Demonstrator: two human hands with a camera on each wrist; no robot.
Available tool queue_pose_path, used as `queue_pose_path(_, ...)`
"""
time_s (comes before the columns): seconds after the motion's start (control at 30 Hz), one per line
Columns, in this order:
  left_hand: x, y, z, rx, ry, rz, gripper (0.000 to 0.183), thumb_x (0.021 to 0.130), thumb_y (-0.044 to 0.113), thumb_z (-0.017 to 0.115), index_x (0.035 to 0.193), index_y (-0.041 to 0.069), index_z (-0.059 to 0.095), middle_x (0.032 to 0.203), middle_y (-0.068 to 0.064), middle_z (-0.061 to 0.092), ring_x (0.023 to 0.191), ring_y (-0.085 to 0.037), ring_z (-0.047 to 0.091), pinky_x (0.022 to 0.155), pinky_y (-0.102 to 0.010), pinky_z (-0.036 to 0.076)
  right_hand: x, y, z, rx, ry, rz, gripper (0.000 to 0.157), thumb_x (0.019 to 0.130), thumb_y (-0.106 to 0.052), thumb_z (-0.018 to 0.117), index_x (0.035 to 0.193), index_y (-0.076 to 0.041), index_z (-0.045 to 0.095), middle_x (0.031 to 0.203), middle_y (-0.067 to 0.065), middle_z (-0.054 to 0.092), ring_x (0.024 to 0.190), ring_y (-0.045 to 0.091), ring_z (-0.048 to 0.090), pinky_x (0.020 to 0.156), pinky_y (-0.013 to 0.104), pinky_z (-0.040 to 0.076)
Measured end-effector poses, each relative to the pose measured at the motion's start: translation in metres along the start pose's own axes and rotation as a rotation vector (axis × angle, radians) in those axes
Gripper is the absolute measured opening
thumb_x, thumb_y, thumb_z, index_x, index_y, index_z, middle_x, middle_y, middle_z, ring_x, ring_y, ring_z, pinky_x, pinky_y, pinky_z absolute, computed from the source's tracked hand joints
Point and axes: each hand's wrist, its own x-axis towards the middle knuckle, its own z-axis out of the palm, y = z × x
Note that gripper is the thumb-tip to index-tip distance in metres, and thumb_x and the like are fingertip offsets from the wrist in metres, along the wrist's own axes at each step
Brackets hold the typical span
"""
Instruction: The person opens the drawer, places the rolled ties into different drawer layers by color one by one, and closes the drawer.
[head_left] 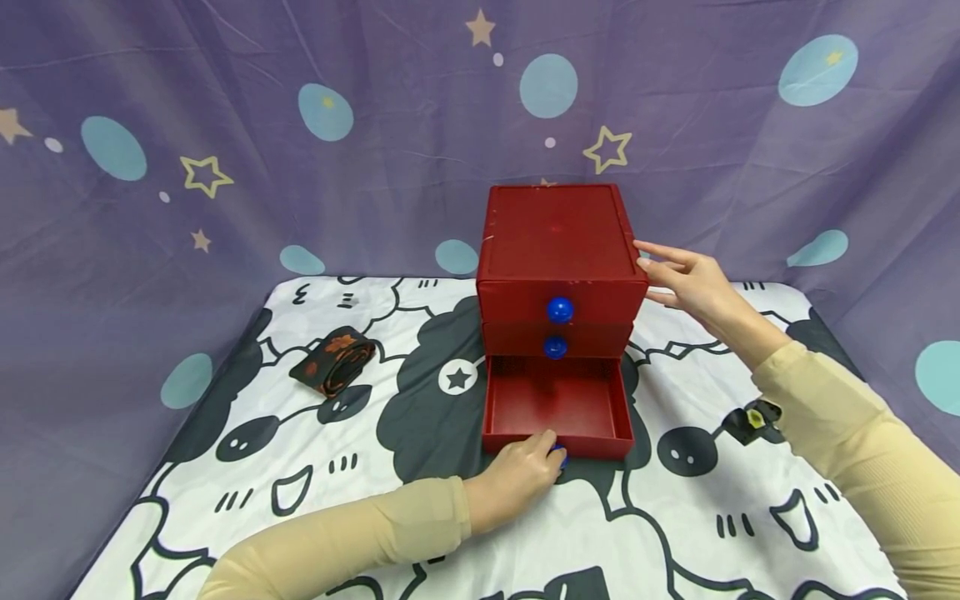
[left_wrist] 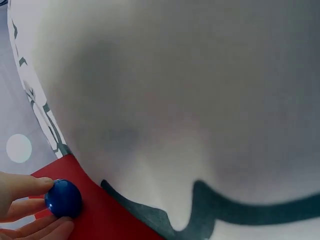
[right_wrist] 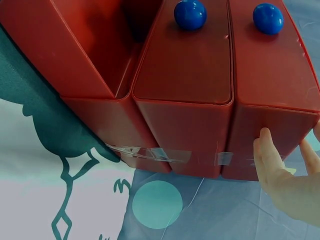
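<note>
A red drawer cabinet [head_left: 558, 233] with three stacked drawers stands on the cloth-covered table. Its bottom drawer [head_left: 555, 400] is pulled out and looks bare inside; the upper two are closed. My left hand [head_left: 517, 479] grips the blue round knob [left_wrist: 63, 199] of that bottom drawer between thumb and fingers. Against the cabinet's right side, near the top, my right hand [head_left: 693, 287] rests with its fingers extended. In the right wrist view, fingertips [right_wrist: 266, 137] touch the red side wall.
On the left lies a rolled dark cloth strip [head_left: 333, 360] with an orange pattern. A small black item with a yellow-green part [head_left: 752, 420] lies at the right, beside my right sleeve. A purple curtain [head_left: 420, 125] hangs behind the table.
</note>
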Motion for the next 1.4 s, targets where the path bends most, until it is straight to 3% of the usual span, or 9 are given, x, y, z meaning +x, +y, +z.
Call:
queue_pose_path(0.43, 0.0, -0.007, -0.019, -0.169, -0.092, -0.061, 0.007, 0.081, 0.015, 0.06, 0.081, 0.012, 0.066, 0.073, 0.001, 0.052, 0.067, -0.01, 0.053, 0.058, -0.02, 0.047, -0.001, -0.003, 0.0, -0.008, -0.004, 0.002, 0.058, 0.083, -0.029, 0.06, 0.134, -0.013, 0.04, 0.125, 0.007, 0.044, 0.095, 0.003, 0.055, 0.075, 0.021, 0.048)
queue_pose_path(0.63, -0.002, -0.013, -0.028, -0.166, -0.158, -0.037, 0.007, 0.081, 0.019, 0.061, 0.077, 0.015, 0.065, 0.07, 0.003, 0.05, 0.062, -0.008, 0.051, 0.053, -0.021, 0.043, 0.0, -0.002, 0.0, -0.013, 0.0, 0.011, 0.059, 0.082, -0.031, 0.06, 0.134, -0.013, 0.04, 0.128, 0.009, 0.042, 0.098, 0.004, 0.054, 0.075, 0.021, 0.048)
queue_pose_path(0.93, -0.008, -0.025, -0.043, -0.209, -0.325, 0.042, 0.004, 0.077, 0.019, 0.064, 0.076, 0.015, 0.066, 0.066, 0.004, 0.049, 0.06, -0.008, 0.052, 0.052, -0.021, 0.04, -0.001, -0.001, 0.0, -0.002, -0.004, 0.009, 0.059, 0.083, -0.03, 0.06, 0.134, -0.012, 0.039, 0.127, 0.008, 0.042, 0.099, 0.005, 0.053, 0.076, 0.022, 0.048)
queue_pose_path(1.1, -0.014, -0.033, -0.052, -0.268, -0.399, 0.015, 0.005, 0.078, 0.02, 0.064, 0.08, 0.016, 0.067, 0.067, 0.006, 0.05, 0.061, -0.005, 0.051, 0.055, -0.019, 0.041, -0.001, -0.001, 0.001, 0.002, -0.004, 0.003, 0.058, 0.083, -0.029, 0.06, 0.134, -0.012, 0.039, 0.124, 0.006, 0.044, 0.1, 0.005, 0.052, 0.075, 0.021, 0.048)
queue_pose_path(1.4, -0.026, -0.05, -0.065, -0.316, -0.435, -0.062, 0.017, 0.079, 0.023, 0.066, 0.092, 0.012, 0.068, 0.081, 0.003, 0.059, 0.071, -0.005, 0.057, 0.065, -0.019, 0.046, -0.003, -0.002, 0.001, 0.006, -0.002, 0.004, 0.058, 0.083, -0.029, 0.061, 0.134, -0.011, 0.039, 0.121, 0.004, 0.047, 0.097, 0.004, 0.054, 0.075, 0.022, 0.048)
